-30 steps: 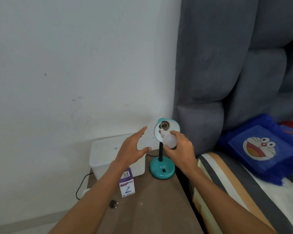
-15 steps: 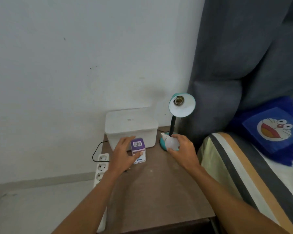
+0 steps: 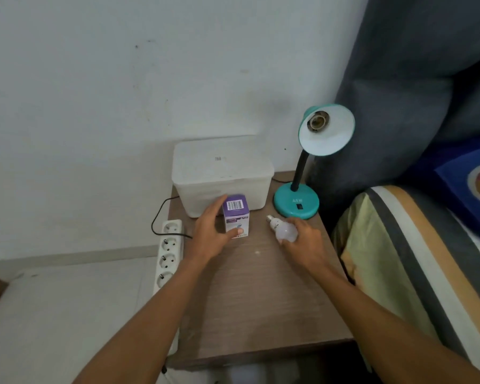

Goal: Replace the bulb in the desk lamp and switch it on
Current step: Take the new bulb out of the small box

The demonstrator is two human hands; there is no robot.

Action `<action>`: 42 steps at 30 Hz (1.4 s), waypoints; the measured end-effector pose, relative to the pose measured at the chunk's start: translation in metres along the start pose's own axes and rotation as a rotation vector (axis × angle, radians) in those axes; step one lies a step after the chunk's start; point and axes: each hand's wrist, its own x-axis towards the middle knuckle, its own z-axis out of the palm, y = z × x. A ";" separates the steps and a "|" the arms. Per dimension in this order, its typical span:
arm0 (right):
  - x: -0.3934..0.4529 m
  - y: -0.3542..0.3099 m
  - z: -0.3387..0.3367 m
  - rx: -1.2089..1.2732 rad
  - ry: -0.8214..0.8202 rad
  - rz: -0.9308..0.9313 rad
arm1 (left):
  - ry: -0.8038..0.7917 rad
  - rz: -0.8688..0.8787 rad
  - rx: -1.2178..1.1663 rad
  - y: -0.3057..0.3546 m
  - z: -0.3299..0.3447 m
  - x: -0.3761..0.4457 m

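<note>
This is a home bedroom: a bed (image 3: 416, 261) with padded headboard (image 3: 416, 79), cartoon cushion (image 3: 471, 184), bedside lamp (image 3: 313, 162).

barcode on purple box (image 3: 235, 217), faint unreadable lettering on teal lamp base (image 3: 296, 202)

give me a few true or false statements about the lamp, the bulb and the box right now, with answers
1. The lamp socket holds a bulb. False: it is empty.
2. The right hand holds a white bulb. True.
3. The left hand has its grip on a purple box. True.
4. The purple box sits on top of the white container. False: it stands on the table in front of it.
</note>
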 end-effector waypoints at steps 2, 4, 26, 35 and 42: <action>0.001 0.001 0.002 0.004 -0.019 0.005 | -0.005 -0.006 -0.024 -0.004 0.003 0.001; 0.002 0.003 0.004 0.009 -0.028 0.008 | -0.015 -0.021 -0.049 -0.005 0.005 0.002; 0.035 -0.083 -0.012 -0.239 -0.141 -0.605 | -0.127 -0.118 -0.159 0.000 -0.002 -0.008; 0.052 -0.092 -0.009 -0.414 -0.288 -0.790 | -0.115 -0.103 -0.169 -0.006 0.000 -0.008; 0.057 -0.095 -0.008 -0.435 -0.367 -0.773 | -0.109 -0.091 -0.212 -0.009 0.003 -0.009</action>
